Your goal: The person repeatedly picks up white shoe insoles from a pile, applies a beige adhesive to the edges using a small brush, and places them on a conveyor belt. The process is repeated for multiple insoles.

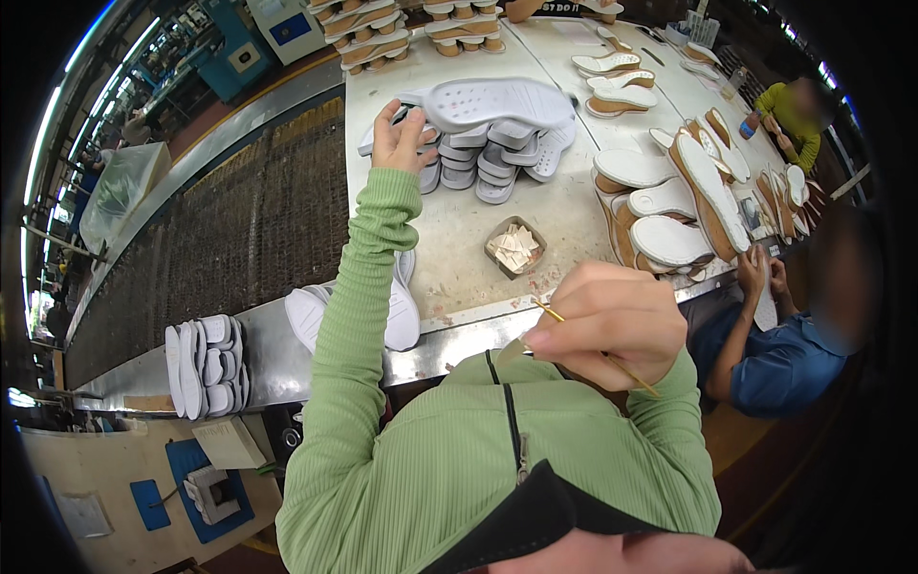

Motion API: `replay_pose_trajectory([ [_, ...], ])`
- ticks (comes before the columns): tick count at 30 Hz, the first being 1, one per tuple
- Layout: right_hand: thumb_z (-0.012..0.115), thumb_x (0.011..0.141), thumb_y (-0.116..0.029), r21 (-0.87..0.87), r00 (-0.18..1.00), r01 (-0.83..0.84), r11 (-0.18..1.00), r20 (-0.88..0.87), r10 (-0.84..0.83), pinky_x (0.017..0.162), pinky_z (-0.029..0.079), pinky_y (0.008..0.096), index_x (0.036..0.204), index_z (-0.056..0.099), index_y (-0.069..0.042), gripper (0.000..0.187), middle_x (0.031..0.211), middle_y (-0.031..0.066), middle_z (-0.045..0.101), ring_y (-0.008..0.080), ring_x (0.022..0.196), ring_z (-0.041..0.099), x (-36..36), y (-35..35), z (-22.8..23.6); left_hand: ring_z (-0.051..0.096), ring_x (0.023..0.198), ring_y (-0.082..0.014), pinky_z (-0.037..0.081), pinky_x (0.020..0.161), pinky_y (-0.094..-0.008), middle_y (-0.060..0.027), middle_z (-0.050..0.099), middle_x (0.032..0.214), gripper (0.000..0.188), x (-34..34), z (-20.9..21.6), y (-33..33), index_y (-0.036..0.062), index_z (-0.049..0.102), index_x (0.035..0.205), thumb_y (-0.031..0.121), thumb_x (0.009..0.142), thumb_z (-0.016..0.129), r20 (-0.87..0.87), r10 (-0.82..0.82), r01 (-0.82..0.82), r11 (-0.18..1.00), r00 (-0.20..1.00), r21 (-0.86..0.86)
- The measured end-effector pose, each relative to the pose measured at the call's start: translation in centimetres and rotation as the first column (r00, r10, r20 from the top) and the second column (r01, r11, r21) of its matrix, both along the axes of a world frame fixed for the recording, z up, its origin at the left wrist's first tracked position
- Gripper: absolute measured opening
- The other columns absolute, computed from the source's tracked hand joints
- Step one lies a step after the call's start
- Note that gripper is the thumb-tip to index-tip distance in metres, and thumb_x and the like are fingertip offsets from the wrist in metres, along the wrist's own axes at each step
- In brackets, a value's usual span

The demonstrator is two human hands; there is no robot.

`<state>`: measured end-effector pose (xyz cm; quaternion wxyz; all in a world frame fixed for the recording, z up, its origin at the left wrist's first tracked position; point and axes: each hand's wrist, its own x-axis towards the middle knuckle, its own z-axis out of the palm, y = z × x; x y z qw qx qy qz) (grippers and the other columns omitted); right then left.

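My left hand [400, 142] reaches over the white table with its fingers apart, at the left end of a pile of grey shoe soles [497, 158]. A grey sole with small holes [499, 103] lies across the top of the pile, beside my fingertips; whether they touch it I cannot tell. Close to my chest, my right hand [612, 325] is closed round a thin gold-coloured rod [631, 375], which slants through the fingers. A small pale flake [513, 352] shows at the thumb tip. Between the hands sits a small dark box [497, 268] of cream-coloured pieces.
White-topped soles with tan sides [660, 239] crowd the table's right. More stand stacked [373, 43] at the back. Pale soles [206, 368] rest on the metal edge beside a dark conveyor belt [220, 215]. Two people, in a blue shirt [765, 368] and yellow-green top [808, 124], sit at right.
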<state>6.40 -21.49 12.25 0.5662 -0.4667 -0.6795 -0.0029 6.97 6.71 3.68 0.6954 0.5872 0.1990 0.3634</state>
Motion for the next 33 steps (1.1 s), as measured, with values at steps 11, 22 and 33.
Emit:
replay_pose_trajectory([
  [11, 0.077, 0.064, 0.006, -0.062, 0.997, 0.076, 0.995, 0.005, -0.075, 0.054, 0.048, 0.0275, 0.087, 0.071, 0.000, 0.025, 0.072, 0.0092, 0.068, 0.0202, 0.060, 0.063, 0.3, -0.8, -0.4, 0.052, 0.120, -0.0380, 0.042, 0.101, -0.0399, -0.0264, 0.056, 0.126, 0.061, -7.6, -17.2, 13.1, -0.0058, 0.054, 0.123, 0.036, 0.080, 0.069, -0.842, 0.426, -0.067, 0.900, 0.331, 0.430],
  [22, 0.076, 0.070, 0.006, -0.152, 0.989, 0.123, 0.981, -0.062, -0.134, 0.063, 0.052, 0.0272, 0.093, 0.069, 0.001, 0.025, 0.079, 0.0113, 0.070, 0.0211, 0.068, 0.068, 0.4, 0.1, -0.3, 0.065, 0.086, -0.0272, 0.050, 0.077, -0.0369, -0.0183, 0.067, 0.093, 0.046, -8.7, -12.4, 8.1, -0.0020, 0.058, 0.108, 0.030, 0.079, 0.073, -0.592, 0.456, 0.047, 0.765, 0.665, 0.642],
  [33, 0.069, 0.076, 0.006, -0.189, 0.946, 0.271, 0.944, -0.126, -0.297, 0.071, 0.051, 0.0266, 0.099, 0.066, 0.005, 0.023, 0.085, 0.0123, 0.070, 0.0167, 0.077, 0.067, 2.2, 2.8, -2.4, 0.063, 0.088, -0.0112, 0.052, 0.073, -0.0226, -0.0077, 0.064, 0.110, 0.038, -8.7, 1.5, -5.7, 0.0029, 0.056, 0.125, 0.008, 0.089, 0.064, -0.060, -0.228, 0.235, 0.915, 0.972, 0.327],
])
